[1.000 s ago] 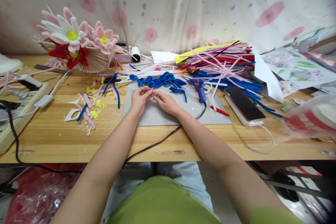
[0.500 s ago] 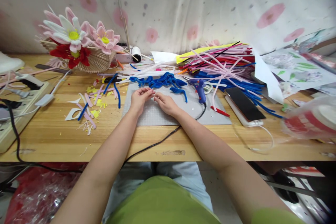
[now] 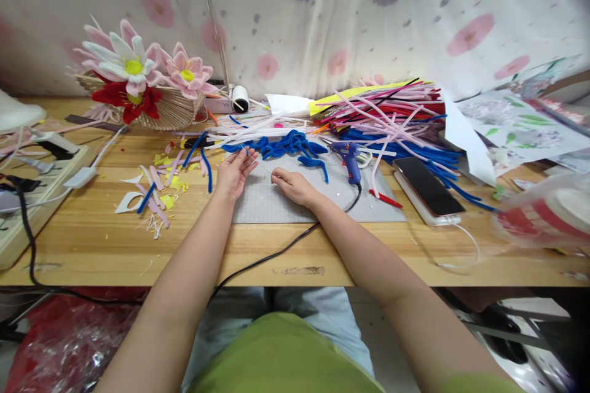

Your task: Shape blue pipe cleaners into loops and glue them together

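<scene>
Thin pale wire (image 3: pixel 262 166), straight, slanted, stretched between two hands over grey mat, beside curly blue pipe cleaners (image 3: pixel 286 145).

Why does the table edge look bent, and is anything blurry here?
Head view: the wide lens bows the wooden table and stretches the corners; soft, even light casts faint shadows. The hands, left and right, and the blue glue gun look sharp, while the red-and-white container at the right edge is smeared.
</scene>
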A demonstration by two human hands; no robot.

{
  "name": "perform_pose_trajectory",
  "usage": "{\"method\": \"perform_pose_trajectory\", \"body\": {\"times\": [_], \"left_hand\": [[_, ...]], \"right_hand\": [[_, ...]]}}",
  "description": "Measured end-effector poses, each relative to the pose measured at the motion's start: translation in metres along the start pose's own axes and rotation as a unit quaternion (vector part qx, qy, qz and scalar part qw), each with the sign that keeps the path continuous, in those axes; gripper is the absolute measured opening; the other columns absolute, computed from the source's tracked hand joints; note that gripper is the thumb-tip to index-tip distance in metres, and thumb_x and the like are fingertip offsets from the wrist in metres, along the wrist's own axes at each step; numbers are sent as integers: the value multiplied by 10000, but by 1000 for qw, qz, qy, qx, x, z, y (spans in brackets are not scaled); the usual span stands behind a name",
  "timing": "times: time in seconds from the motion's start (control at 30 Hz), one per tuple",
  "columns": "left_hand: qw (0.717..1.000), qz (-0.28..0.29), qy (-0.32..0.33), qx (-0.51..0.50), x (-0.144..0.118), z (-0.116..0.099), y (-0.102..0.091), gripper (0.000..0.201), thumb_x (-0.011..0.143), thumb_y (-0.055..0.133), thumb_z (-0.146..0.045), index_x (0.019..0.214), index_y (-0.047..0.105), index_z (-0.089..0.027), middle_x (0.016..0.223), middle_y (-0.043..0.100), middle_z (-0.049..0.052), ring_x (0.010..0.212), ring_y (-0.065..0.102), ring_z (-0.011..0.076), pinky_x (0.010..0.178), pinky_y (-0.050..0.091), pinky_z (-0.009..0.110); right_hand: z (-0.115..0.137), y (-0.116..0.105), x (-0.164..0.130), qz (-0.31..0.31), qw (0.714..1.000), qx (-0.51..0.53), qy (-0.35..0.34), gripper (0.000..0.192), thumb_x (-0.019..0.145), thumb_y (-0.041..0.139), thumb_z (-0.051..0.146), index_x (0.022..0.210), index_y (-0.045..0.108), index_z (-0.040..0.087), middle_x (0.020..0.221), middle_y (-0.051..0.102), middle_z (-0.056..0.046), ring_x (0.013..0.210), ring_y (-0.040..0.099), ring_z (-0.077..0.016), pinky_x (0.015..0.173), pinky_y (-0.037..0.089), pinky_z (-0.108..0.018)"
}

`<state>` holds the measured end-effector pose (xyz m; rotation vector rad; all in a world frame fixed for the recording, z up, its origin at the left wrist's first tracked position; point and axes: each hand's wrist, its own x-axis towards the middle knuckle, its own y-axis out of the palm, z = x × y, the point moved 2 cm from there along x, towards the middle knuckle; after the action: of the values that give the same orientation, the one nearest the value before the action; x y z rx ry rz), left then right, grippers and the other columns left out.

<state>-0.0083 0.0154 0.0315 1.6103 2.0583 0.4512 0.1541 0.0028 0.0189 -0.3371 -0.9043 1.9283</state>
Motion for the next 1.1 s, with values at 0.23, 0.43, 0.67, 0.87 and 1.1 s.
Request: {"method": "perform_pose_trajectory", "body": {"times": [0.23, 0.43, 0.67, 0.87, 1.1], "left_hand": [[998, -44, 13, -36, 2, -2, -1, 59, 762, 620, -147, 706, 601, -143, 630, 644, -15, 601, 624, 62, 670, 515, 185], [987, -96, -50, -115, 13, -21, -20, 195, 833, 482, -105, 673, 586, -144, 515, 547, -26, 467, 519, 25, 548, 489, 119], [976, -32, -148, -158, 8, -29, -18, 230, 876, 436, -143, 697, 581, -129, 516, 542, -11, 476, 534, 14, 447, 439, 57], [986, -31, -137, -85, 8, -24, -15, 185, 875, 475, -196, 808, 625, -110, 522, 561, -27, 453, 540, 16, 416, 431, 69], [992, -42, -101, -71, 9, -26, -17, 146, 868, 481, -157, 793, 598, -113, 522, 547, -47, 438, 534, 8, 398, 404, 70]], "right_hand": [[8, 0, -3, 18, 999, -43, 2, 264, 869, 393, 397, 915, 573, 209, 732, 599, -4, 667, 505, -129, 638, 328, -229], [2, -13, -8, -52, 998, 21, 39, 357, 866, 367, 482, 836, 579, 196, 588, 544, 19, 603, 507, -123, 608, 345, -225], [-30, -25, -6, -172, 979, 25, 108, 335, 847, 386, 477, 768, 562, 204, 603, 556, 4, 603, 503, -137, 579, 339, -238], [-36, -24, -4, -156, 980, -3, 126, 255, 821, 441, 416, 833, 590, 209, 671, 602, 1, 616, 508, -133, 582, 340, -239], [-15, -34, 32, -104, 985, -87, 104, 169, 797, 490, 278, 854, 632, 206, 835, 645, -33, 758, 549, -169, 664, 379, -276]]}}
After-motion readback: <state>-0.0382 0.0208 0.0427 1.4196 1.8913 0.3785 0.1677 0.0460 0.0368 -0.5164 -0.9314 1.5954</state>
